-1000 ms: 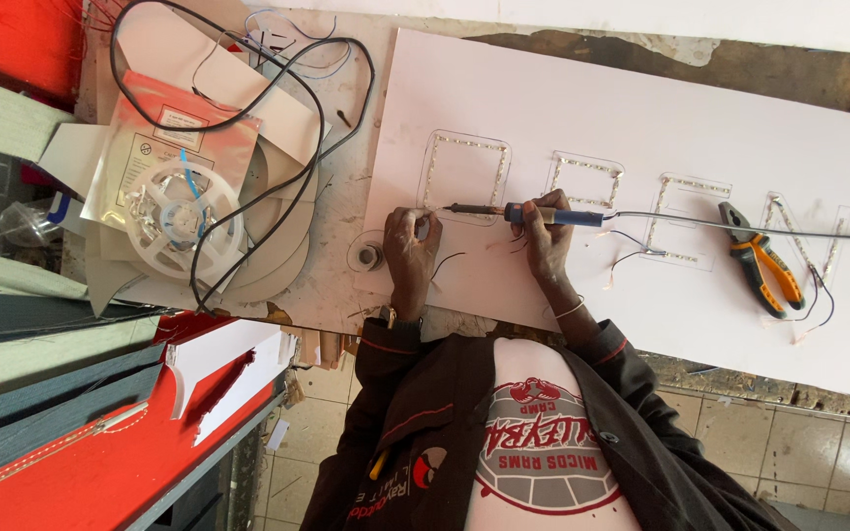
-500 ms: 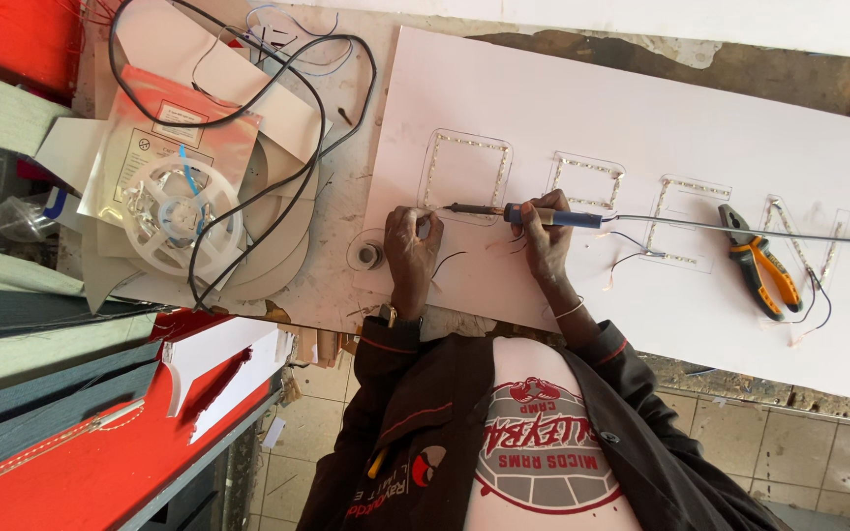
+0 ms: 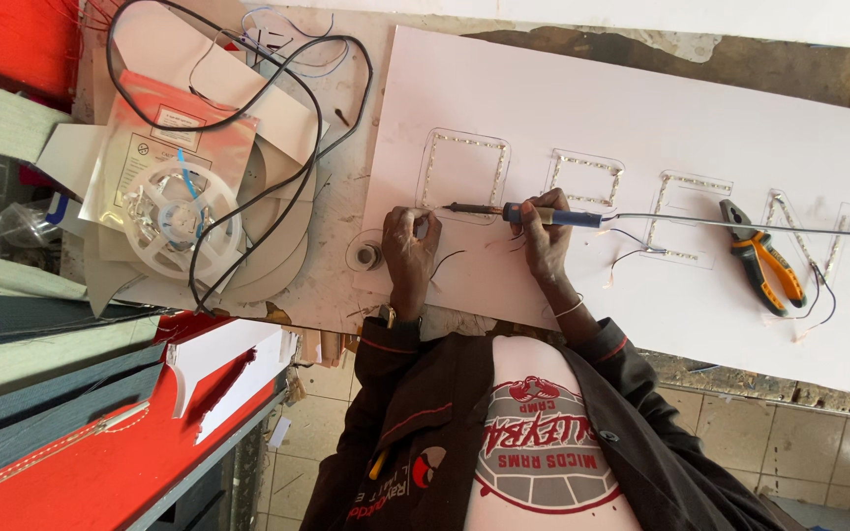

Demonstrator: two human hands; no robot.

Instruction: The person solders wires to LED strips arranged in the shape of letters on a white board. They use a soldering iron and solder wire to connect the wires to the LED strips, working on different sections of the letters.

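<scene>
Soldering iron (image 3: 523, 211): light, rigid, tip likely hot; take by blue handle. Right hand (image 3: 546, 236) fingers closed around it; left hand (image 3: 410, 241) fingers pressed beside its tip; pliers (image 3: 764, 265) well right

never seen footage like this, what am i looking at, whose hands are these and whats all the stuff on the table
There is no machine here. A person wears a camera on the head, so the one view looks down over their own chest at their two hands. The right hand grips a blue-handled soldering iron, tip pointing left. The left hand rests curled on the white board right by that tip. Letter-shaped outlines lined with tiny lights sit on the board, along with orange-and-black pliers. Off to the left lie a white reel and a looped black cable.
</scene>
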